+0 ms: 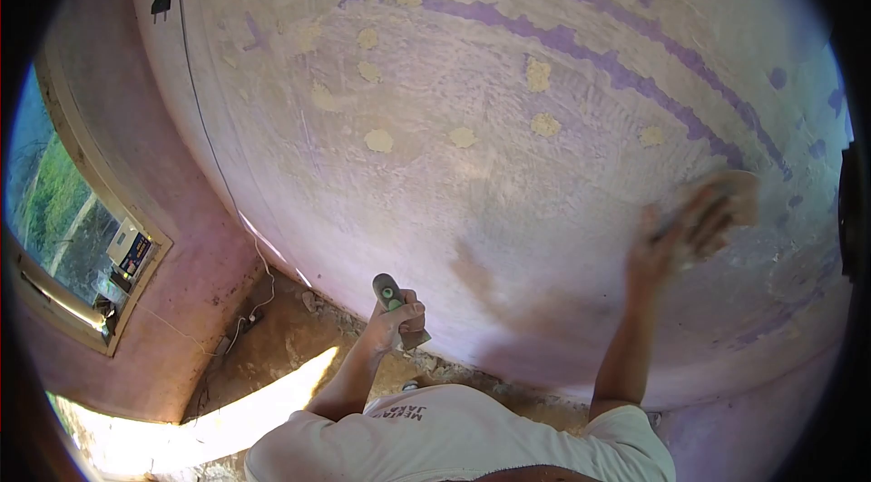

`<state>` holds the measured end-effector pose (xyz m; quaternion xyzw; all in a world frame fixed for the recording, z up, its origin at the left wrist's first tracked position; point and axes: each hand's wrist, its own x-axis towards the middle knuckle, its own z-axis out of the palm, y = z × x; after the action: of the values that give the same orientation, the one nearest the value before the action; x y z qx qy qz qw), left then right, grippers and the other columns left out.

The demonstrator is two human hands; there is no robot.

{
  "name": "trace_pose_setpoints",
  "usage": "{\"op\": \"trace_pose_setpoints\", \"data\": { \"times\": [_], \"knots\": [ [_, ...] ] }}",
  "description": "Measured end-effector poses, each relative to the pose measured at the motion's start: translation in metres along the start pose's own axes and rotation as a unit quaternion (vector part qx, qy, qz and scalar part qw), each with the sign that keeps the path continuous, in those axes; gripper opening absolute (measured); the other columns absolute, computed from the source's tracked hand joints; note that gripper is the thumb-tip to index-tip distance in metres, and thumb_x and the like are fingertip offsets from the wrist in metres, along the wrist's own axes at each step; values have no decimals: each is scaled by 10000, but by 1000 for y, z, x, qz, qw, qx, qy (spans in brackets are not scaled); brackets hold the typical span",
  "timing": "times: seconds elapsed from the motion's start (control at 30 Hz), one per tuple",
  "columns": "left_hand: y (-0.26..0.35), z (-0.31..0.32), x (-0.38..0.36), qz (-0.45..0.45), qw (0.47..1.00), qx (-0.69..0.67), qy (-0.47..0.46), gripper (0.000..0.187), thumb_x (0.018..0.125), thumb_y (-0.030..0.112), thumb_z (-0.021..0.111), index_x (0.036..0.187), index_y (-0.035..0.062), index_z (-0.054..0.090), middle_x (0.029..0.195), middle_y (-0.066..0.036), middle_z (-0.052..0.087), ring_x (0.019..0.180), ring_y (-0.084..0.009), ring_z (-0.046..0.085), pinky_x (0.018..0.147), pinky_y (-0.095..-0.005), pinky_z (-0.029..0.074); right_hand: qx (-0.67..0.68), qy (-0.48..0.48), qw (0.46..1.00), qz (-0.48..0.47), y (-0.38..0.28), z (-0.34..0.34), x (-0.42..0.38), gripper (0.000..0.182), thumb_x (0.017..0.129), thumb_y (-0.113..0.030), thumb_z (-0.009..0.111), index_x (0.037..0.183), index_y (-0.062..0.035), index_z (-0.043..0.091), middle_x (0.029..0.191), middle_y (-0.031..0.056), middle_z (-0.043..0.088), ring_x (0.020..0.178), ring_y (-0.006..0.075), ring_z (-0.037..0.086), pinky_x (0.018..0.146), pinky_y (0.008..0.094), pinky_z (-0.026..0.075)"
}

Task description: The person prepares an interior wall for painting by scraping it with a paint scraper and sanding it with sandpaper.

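Observation:
On the left, my left hand [402, 321] is wrapped round the grey-green handle of a scraper-like tool [389, 293], whose flat blade shows below the fingers. My right hand [694, 226], raised at the right and blurred by motion, has its fingers bent over a brownish flat pad or sanding block [737, 195] against the wall. The wall [435, 101] is pale and purplish, with darker purple bands and several yellowish filler patches [538, 75]. The patch [651, 136] nearest my right hand lies above it.
A window [68, 201] at the left has a box [129, 246] on its sill. A black plug [161, 1] hangs at the upper left. A thin cable [210, 151] runs down the wall to the brown floor [281, 323], where sunlight falls.

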<state>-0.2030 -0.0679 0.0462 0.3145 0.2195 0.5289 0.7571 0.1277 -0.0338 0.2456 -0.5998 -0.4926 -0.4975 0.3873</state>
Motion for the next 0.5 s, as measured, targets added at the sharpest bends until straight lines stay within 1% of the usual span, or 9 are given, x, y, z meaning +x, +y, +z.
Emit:
{"op": "trace_pose_setpoints", "data": {
  "times": [0.03,0.07,0.13,0.23,0.3,0.33,0.37,0.43,0.5],
  "knots": [
    [3,2,0,-6,1000,18,-4,302,846,50,582,614,130,406,488,32,339,436,-84,285,454,-270,250,31,-63,991,-111,-27,10,-43,790,913,-623,409,1511,-148,207,1555,223,119,1427,462,32,1078,686,-22],
    [4,0,0,-11,1000,18,-8,299,847,44,579,618,127,405,494,33,350,442,-81,294,452,-266,256,34,-93,973,-208,-45,22,-88,823,890,-653,420,1506,-143,225,1555,231,102,1422,478,-15,1064,693,-75],
    [6,-1,1,-12,1000,5,-18,301,849,43,575,617,128,404,496,31,351,446,-81,298,453,-263,256,7,-114,948,-296,-61,23,-135,859,855,-705,413,1505,-174,230,1559,212,115,1430,455,-10,1075,668,-101],
    [12,-7,-1,-8,1000,-5,-4,301,850,44,573,618,129,402,498,31,355,450,-80,301,453,-262,253,-20,-102,937,-334,-30,22,-111,820,814,-736,449,1461,-242,351,1560,135,191,1442,418,19,1092,665,-78],
    [15,-12,-3,-10,1000,-11,4,281,844,50,591,641,129,413,514,37,355,462,-76,311,452,-257,250,28,-40,971,-235,8,18,-54,851,814,-764,397,1478,-238,310,1558,147,191,1444,400,57,1111,638,-56],
    [13,-16,-3,-10,1000,-17,3,262,838,57,609,664,128,425,529,42,355,472,-72,319,452,-253,247,-7,-15,983,-184,26,3,-13,906,811,-770,393,1499,-196,255,1549,173,203,1437,404,109,1111,642,53],
    [14,-19,-4,-9,1000,-23,3,247,831,64,626,688,128,437,545,48,355,482,-69,328,452,-249,245,-15,37,990,-137,46,-10,25,901,839,-752,391,1506,-168,227,1539,184,228,1435,388,142,1123,614,88],
    [16,-18,-5,-10,1000,-18,4,245,830,64,627,686,126,439,545,46,357,483,-70,331,457,-246,248,8,95,995,-5,81,-24,73,812,913,-658,378,1494,-104,255,1531,194,246,1421,399,189,1131,570,144],
    [15,-15,-3,-10,1000,-12,3,246,829,64,628,683,125,440,545,44,361,484,-71,335,460,-245,250,35,141,989,28,94,-27,83,742,951,-587,360,1478,-70,286,1528,198,251,1410,402,217,1131,541,174]
  ]
}}
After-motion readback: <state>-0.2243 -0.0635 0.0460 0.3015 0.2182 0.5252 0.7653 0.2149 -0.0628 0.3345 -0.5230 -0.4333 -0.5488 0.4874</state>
